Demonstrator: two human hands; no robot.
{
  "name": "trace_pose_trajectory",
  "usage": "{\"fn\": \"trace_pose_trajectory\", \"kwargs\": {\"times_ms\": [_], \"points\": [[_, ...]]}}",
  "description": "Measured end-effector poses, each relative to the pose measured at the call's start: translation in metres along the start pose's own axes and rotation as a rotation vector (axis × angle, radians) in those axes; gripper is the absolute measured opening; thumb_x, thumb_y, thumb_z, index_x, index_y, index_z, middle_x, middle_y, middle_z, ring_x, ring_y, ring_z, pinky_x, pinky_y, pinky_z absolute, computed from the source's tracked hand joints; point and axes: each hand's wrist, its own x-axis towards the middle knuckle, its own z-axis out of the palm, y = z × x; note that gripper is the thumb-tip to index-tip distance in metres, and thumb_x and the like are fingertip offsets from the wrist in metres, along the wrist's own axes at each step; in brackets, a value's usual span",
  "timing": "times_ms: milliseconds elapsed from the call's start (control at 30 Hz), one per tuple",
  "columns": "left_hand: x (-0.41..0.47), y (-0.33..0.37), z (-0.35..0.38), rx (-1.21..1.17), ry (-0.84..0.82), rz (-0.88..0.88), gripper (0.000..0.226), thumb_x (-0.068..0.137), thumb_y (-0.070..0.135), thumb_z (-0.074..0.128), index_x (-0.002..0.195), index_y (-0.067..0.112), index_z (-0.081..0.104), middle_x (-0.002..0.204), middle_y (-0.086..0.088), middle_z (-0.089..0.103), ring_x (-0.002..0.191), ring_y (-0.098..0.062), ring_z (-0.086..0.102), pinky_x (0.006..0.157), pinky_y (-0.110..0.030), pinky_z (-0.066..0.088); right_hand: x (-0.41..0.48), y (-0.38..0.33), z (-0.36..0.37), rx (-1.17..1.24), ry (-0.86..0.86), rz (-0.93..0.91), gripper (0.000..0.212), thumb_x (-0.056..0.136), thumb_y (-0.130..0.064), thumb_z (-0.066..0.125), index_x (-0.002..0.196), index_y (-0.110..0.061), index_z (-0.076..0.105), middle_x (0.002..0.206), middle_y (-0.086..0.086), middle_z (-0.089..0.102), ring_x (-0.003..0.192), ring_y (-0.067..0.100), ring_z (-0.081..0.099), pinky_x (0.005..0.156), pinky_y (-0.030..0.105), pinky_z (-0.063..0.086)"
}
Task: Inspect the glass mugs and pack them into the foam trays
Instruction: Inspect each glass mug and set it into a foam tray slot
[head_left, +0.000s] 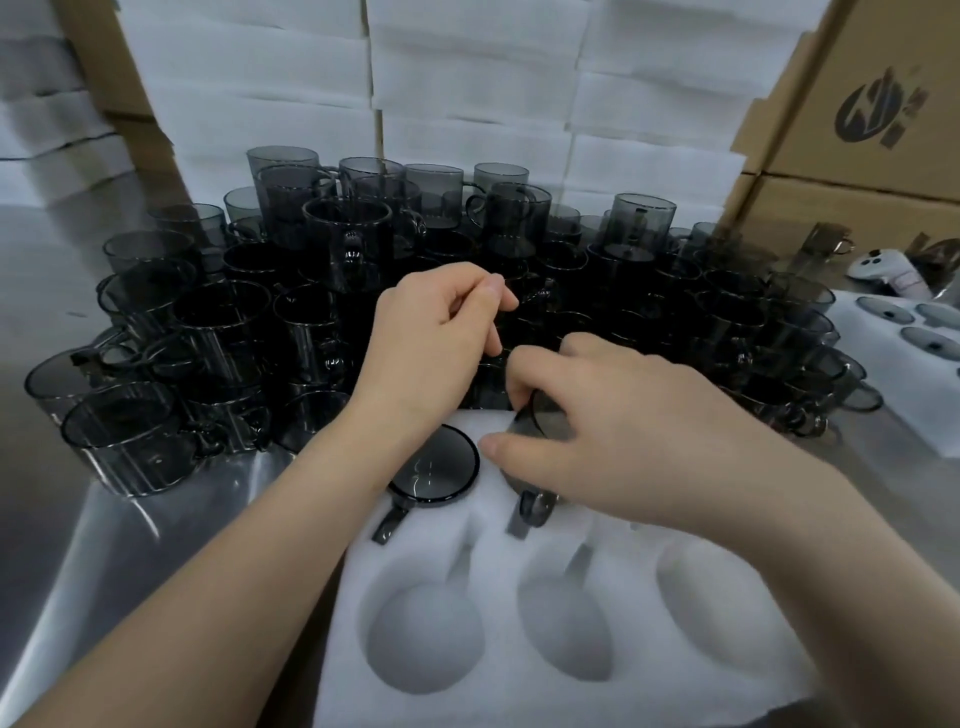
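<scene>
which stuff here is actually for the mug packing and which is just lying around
Job: foam tray, packed mug, held mug in the right hand, loose mugs, stacked foam.
Lying about: cardboard boxes, white gadget at right.

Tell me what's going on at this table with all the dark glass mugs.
A person is packing smoky glass mugs into a white foam tray. The right hand grips a held mug and is setting it into a back-row pocket, next to a seated mug already in place. The left hand hovers with curled fingers over the unpacked mugs behind the tray; whether it holds one is unclear. The front pockets are empty.
</scene>
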Motion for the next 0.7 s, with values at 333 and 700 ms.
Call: {"fn": "trace_pose_trajectory", "kwargs": {"times_ms": [333,700], "points": [[-0.001,0.002,0.001,0.041,-0.026,-0.009,0.025,0.098,0.019,0.051,0.082,0.020,0.071,0.057,0.001,0.063,0.047,0.001,0.052,0.056,-0.013,0.039,0.000,-0.014,0.025,-0.269,0.125,-0.117,0.058,0.085,-0.058,0.005,0.117,-0.022,0.038,0.097,-0.002,0.027,0.086,0.017,0.029,0.073,0.031,0.027],[-0.001,0.002,0.002,0.037,-0.008,0.016,0.025,0.098,0.017,0.051,0.083,0.018,0.071,0.055,0.002,0.061,0.046,0.000,0.052,0.055,-0.010,0.038,0.006,-0.002,0.042,-0.058,-0.048,-0.200,0.087,0.080,-0.074,0.000,0.151,-0.028,0.017,0.132,-0.008,0.031,0.123,0.013,0.025,0.105,0.036,0.022]]}}
